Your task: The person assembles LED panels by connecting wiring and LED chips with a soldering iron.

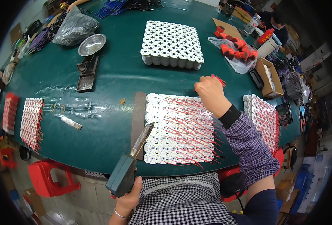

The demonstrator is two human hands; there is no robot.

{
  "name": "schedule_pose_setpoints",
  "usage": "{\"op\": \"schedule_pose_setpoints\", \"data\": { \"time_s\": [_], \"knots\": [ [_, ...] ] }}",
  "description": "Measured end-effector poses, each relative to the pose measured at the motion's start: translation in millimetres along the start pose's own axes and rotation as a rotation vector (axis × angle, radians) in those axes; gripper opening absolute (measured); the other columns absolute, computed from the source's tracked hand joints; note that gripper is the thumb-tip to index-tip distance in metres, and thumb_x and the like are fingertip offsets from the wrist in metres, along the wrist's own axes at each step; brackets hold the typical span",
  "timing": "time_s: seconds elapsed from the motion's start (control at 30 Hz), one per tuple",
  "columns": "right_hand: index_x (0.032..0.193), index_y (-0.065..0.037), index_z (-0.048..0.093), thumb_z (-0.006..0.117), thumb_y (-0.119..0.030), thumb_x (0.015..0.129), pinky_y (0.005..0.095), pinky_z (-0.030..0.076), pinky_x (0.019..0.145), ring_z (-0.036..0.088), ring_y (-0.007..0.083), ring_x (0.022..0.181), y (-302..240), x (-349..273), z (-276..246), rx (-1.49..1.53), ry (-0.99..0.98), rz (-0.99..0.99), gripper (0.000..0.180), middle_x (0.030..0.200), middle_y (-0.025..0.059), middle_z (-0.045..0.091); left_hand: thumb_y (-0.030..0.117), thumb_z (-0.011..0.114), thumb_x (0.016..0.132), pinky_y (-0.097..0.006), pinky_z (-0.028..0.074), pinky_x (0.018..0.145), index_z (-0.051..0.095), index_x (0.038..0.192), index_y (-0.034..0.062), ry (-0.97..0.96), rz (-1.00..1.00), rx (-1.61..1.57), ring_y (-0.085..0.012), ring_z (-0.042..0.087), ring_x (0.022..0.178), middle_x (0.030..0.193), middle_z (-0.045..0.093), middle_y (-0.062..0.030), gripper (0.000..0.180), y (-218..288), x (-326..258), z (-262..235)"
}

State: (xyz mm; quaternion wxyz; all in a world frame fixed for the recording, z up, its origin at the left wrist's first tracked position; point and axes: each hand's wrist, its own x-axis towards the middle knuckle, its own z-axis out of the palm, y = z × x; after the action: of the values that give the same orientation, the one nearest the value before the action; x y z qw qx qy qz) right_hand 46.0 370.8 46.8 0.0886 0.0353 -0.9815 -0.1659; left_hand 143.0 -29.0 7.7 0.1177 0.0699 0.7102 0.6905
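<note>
The broad oval table top (109, 78) is deep green. On it a square block of round white plastic spools (172, 44) makes a dotted honeycomb pattern, and the flat sheet of small white round boards (179, 129) is streaked with thin red wires in slanting lines. The right hand (210, 94) pinches a tuft of red wires (219, 79), its sleeve checked purple and white over a black cuff. The left hand (130, 197) grips a dark green soldering gun (125, 173) with a brownish barrel. The shallow metal dish (92, 44) is shiny silver, the plastic stool (51, 179) bright red, and the bagged caps (238, 50) red.
</note>
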Motion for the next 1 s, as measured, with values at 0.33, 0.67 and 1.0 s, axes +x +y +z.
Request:
{"op": "schedule_pose_setpoints", "data": {
  "time_s": [0.33,0.67,1.0],
  "knots": [
    [0.079,-0.010,0.070,0.073,-0.011,0.074,0.0363,0.044,0.073,0.061,0.0203,0.089,-17,8,-8,-0.219,-0.069,-0.092,0.006,0.084,0.0036,0.063,-0.006,0.071,0.086,-0.031,0.054,0.091,0.059,0.130,-0.0058,0.029,-0.116,-0.102,-0.0214,0.065,0.109,0.123,0.066,-0.0161,0.045,9,-6,-6],
    [0.077,-0.010,0.069,0.066,-0.009,0.076,0.0416,0.044,0.082,0.060,0.0216,0.085,-22,-1,-26,-0.130,0.022,-0.157,0.003,0.080,0.0044,0.061,-0.007,0.070,0.088,-0.028,0.055,0.084,0.060,0.128,-0.0057,0.032,-0.065,-0.066,-0.0195,0.067,0.101,0.119,0.068,-0.0149,0.042,11,-8,-7],
    [0.093,-0.004,0.071,0.066,0.001,0.074,0.0368,0.048,0.067,0.062,0.0239,0.077,-75,-48,-49,0.516,0.364,0.019,0.019,0.084,0.0065,0.064,-0.011,0.066,0.085,-0.024,0.045,0.049,0.057,0.127,-0.0055,0.011,-0.086,-0.141,-0.0091,0.055,0.059,0.116,0.067,-0.0157,0.043,16,-4,-4]
  ]
}}
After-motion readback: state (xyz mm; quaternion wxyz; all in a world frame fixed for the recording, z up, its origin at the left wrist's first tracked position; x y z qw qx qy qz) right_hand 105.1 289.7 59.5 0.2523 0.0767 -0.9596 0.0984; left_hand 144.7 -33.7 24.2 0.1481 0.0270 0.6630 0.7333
